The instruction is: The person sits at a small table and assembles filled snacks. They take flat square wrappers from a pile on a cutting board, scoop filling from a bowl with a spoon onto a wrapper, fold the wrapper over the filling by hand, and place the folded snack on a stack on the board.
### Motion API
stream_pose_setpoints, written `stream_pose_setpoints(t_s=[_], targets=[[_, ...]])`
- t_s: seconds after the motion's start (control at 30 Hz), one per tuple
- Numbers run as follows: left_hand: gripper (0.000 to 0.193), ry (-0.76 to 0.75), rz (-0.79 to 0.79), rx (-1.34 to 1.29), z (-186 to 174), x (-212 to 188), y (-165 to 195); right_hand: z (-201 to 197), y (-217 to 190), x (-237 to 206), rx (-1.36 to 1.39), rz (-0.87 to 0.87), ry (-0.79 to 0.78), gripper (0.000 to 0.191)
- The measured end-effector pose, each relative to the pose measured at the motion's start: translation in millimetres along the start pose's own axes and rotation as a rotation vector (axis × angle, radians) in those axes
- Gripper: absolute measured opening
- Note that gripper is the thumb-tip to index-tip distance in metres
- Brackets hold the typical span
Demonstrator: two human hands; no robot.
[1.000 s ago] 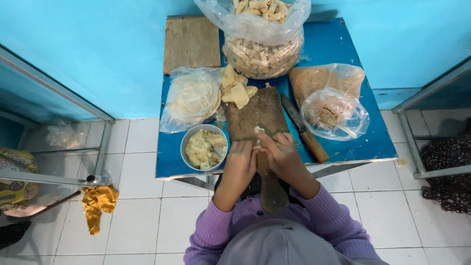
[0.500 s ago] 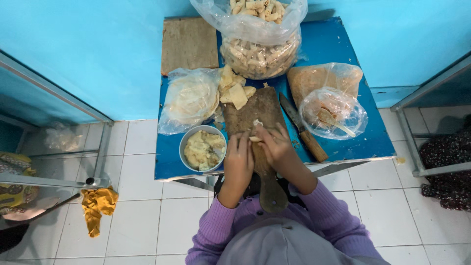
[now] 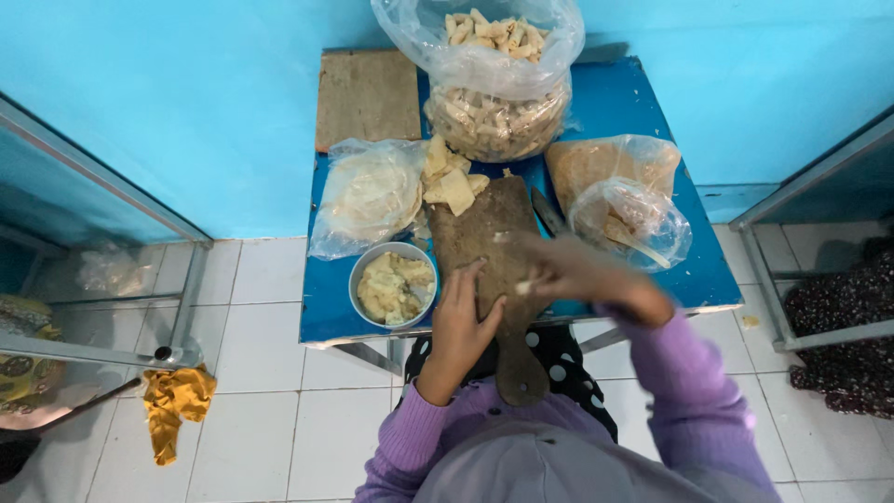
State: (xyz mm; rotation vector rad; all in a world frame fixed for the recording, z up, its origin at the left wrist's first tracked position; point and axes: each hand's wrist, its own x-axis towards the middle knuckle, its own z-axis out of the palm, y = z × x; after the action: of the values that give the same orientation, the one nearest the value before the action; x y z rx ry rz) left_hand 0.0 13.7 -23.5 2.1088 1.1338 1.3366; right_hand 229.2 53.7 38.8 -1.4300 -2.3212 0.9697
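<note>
I sit at a small blue table (image 3: 697, 276). A dark wooden paddle-shaped board (image 3: 484, 244) lies in front of me, its handle hanging over the near edge. My left hand (image 3: 463, 319) rests flat on the board's near left part, fingers apart, holding nothing. My right hand (image 3: 579, 277) is blurred over the board's right edge, its fingers pinched on a small pale dough piece (image 3: 524, 288). A metal bowl of pale yellow filling (image 3: 393, 285) stands just left of the board. Cut pale wrappers (image 3: 449, 182) lie at the board's far end.
A clear bag of round wrappers (image 3: 366, 194) lies at the left. A large bag of rolled pieces (image 3: 495, 88) stands at the back beside a square wooden board (image 3: 366, 98). Two bags (image 3: 626, 191) and a knife (image 3: 548, 211) lie at the right. A yellow cloth (image 3: 174, 402) lies on the tiled floor.
Both hands were together over the middle of the board. Now my right hand has swung off to the right with the pale piece, and my left hand has dropped back toward the board's near end.
</note>
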Motion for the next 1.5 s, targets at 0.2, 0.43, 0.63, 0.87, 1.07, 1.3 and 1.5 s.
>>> stream_pose_setpoints(t_s=[0.2, 0.43, 0.63, 0.87, 1.07, 1.3, 1.5], targets=[[0.052, 0.015, 0.037, 0.038, 9, -7, -6, -123, -29, 34, 0.047, -0.12, 0.802, 0.055], [0.052, -0.026, 0.014, 0.046, 11, -9, -7, -38, -43, 93, -0.327, -0.258, 0.878, 0.028], [0.052, -0.038, 0.016, 0.068, 11, -9, -5, 8, -39, 134, -0.7, -0.605, 0.589, 0.078], [0.049, -0.009, 0.023, 0.048, 11, -11, -5, -15, -36, 155, -0.487, -0.249, 0.273, 0.071], [0.05, 0.002, -0.289, -0.605, 15, -22, -14, -17, -31, 116, -0.371, -0.384, 0.482, 0.066], [0.057, 0.138, -0.645, -1.391, 32, -37, -30, 58, -37, 16, -0.128, -0.522, 0.373, 0.059], [0.045, 0.095, -0.606, -1.299, 32, -48, -44, 80, -8, 1, 0.602, -0.273, 0.481, 0.051]])
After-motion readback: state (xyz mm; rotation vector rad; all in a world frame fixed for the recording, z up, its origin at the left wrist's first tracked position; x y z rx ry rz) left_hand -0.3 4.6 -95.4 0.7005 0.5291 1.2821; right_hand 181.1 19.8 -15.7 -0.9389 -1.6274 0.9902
